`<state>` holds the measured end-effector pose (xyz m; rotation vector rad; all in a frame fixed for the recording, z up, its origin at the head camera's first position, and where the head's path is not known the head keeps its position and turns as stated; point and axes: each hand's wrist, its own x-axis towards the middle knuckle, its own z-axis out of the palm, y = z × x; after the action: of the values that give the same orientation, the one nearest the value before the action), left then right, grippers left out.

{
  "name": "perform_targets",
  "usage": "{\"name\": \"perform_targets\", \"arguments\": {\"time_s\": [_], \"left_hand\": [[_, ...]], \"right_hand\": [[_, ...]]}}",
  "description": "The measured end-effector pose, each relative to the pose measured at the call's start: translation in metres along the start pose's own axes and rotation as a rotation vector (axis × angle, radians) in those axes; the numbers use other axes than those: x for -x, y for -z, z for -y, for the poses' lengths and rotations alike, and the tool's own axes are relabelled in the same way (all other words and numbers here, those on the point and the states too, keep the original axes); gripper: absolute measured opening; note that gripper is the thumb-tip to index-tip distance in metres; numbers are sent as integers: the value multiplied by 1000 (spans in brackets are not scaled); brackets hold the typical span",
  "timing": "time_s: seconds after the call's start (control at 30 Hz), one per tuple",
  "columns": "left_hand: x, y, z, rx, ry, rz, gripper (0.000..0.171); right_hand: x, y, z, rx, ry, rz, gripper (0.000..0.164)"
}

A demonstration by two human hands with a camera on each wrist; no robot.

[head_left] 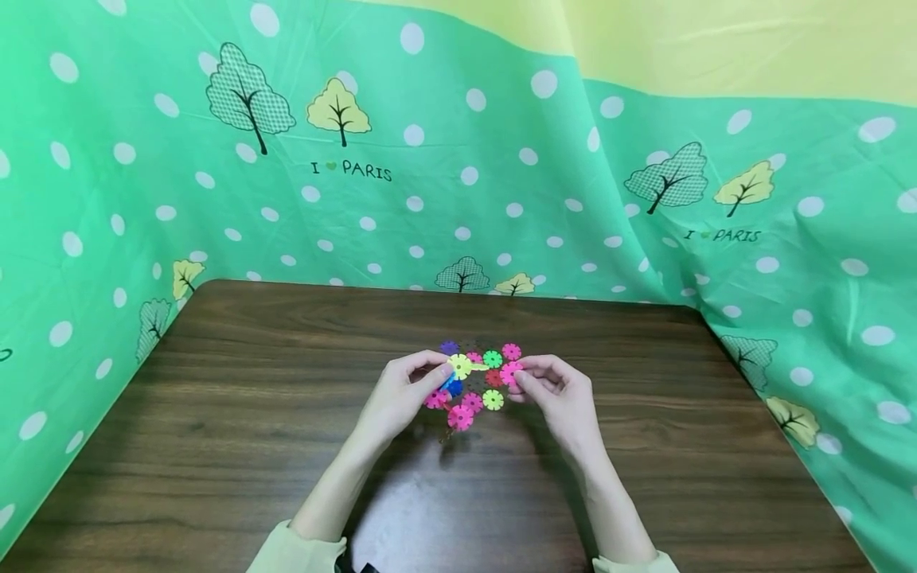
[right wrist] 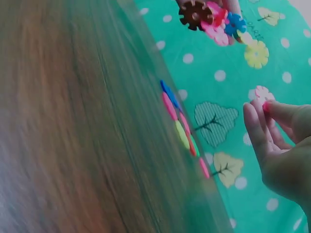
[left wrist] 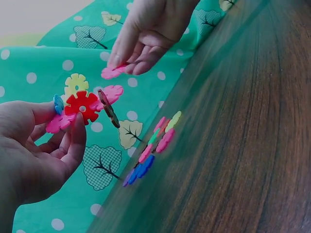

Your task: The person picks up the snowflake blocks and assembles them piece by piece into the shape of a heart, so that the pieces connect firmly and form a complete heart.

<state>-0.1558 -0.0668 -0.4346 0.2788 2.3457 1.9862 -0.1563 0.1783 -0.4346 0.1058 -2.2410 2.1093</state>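
My left hand (head_left: 410,386) pinches a joined cluster of notched, flower-shaped plastic discs above the table. The left wrist view shows a red disc (left wrist: 74,104) in its middle, with yellow, pink, blue and brown discs linked around it. My right hand (head_left: 567,398) pinches a single pink disc (right wrist: 263,93) between thumb and fingertips, apart from the cluster and to its right. A brown disc (right wrist: 193,15) sticks out of the cluster in the right wrist view. The fingers of my left hand hide part of the blue and pink discs.
Several loose discs lie flat on the dark wooden table (head_left: 251,414) beyond and beneath my hands, among them a green disc (head_left: 492,355), a yellow-green disc (head_left: 492,404) and blue ones (left wrist: 143,167). A green dotted cloth (head_left: 444,175) hangs behind and beside the table.
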Motion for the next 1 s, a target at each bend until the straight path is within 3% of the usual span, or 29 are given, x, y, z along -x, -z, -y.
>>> {"name": "perform_targets", "arguments": {"time_s": [0.37,0.6,1.0], "left_hand": [[3,-4,-1,-18,13,18,18],[2,-5,-3,-39,15,8,17],[3,-6,-5,-46,9,11,16]], "right_hand": [[8,-14,2,-120,-21,-19,28],[8,-17,4,-217,-49,-23,17],[9,-17,7,-215,-63,-17,18]]}}
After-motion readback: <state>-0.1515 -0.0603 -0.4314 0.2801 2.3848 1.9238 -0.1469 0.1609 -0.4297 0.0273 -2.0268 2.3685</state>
